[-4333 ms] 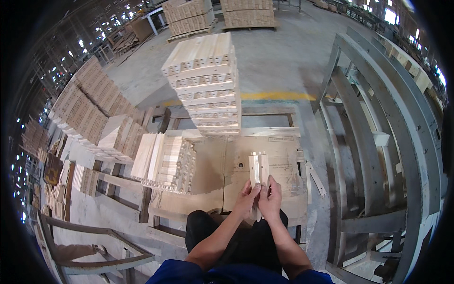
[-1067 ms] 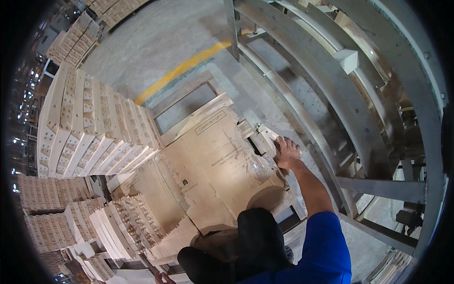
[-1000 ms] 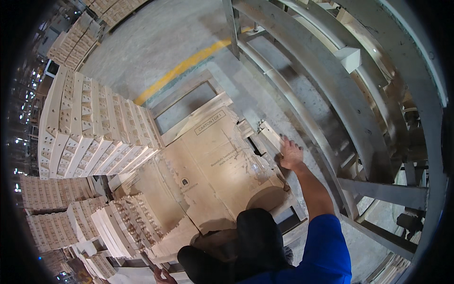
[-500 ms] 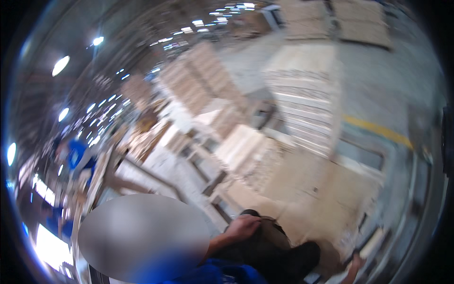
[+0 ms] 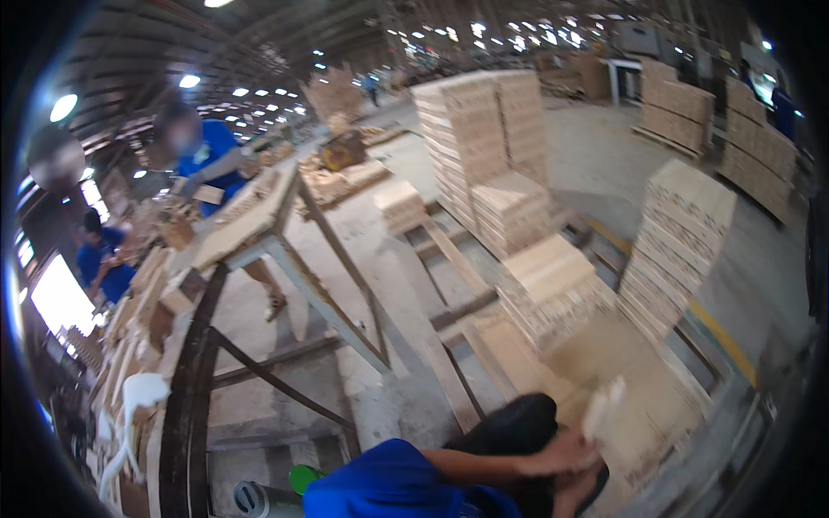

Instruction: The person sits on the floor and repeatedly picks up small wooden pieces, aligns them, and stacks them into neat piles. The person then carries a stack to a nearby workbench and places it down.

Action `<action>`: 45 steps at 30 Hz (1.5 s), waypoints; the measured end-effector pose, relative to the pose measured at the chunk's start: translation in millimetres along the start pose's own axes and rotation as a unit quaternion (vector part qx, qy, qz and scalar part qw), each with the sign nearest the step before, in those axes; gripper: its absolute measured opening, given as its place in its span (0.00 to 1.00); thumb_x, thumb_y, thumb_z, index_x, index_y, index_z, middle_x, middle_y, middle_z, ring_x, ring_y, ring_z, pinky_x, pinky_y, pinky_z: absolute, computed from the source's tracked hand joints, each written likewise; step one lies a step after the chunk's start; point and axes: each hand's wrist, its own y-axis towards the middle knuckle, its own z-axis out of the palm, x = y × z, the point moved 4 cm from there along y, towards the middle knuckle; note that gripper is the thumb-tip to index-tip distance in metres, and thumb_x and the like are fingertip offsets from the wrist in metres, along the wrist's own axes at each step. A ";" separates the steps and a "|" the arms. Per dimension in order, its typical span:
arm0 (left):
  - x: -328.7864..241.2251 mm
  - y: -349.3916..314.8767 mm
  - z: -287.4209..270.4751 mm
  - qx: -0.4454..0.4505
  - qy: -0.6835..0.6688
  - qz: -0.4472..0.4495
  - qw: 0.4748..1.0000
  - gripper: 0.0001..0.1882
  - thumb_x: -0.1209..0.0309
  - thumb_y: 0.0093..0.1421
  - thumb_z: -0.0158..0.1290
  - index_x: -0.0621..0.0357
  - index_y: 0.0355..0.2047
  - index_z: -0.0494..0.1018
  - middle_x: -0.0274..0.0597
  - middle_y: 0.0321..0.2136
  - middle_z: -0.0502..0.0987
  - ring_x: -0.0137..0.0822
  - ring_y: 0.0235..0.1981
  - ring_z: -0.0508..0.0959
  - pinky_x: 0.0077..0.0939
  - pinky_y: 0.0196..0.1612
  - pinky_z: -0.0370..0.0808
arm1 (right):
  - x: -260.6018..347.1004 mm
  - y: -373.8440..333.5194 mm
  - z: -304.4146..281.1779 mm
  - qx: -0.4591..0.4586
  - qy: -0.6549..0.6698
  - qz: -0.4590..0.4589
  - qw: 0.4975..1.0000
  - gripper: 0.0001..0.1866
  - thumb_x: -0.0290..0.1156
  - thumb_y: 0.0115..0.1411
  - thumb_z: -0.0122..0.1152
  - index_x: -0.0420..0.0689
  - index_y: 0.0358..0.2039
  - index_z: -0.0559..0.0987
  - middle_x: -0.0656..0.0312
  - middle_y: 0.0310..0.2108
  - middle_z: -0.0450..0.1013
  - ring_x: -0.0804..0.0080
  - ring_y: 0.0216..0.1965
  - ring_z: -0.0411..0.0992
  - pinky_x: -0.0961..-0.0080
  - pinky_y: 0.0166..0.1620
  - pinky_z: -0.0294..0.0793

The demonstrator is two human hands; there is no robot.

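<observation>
My left arm, in a blue sleeve, reaches across my dark-clad knee. My left hand is at the lower end of a pale, oblong piece smeared by motion, its kind unclear. Whether my left fingers grip that piece is too blurred to tell. Just below and touching it is what looks like my right hand, its fingers hidden. Beyond the hands lies a flat tan board, with a stack of light wooden pieces at its far left.
Taller wood stacks rise behind the board. A metal-framed table stands to the left, with a co-worker in blue behind it. Wooden pallet slats lie on the floor ahead. Down by my left side sits a green-lidded container.
The view has swung left and up, showing more of the table and co-workers. My left hand has moved off my knee to the right, meeting the pale piece that my right hand held.
</observation>
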 end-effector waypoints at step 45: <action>-37.8 -19.6 -148.6 -0.104 -0.184 -0.010 0.977 0.31 0.64 0.71 0.60 0.61 0.70 0.65 0.45 0.54 0.79 0.30 0.52 0.78 0.28 0.55 0.75 | 126.8 -7.0 91.1 0.303 0.240 0.196 0.901 0.28 0.28 0.64 0.72 0.38 0.61 0.73 0.59 0.50 0.79 0.72 0.49 0.77 0.71 0.54 0.76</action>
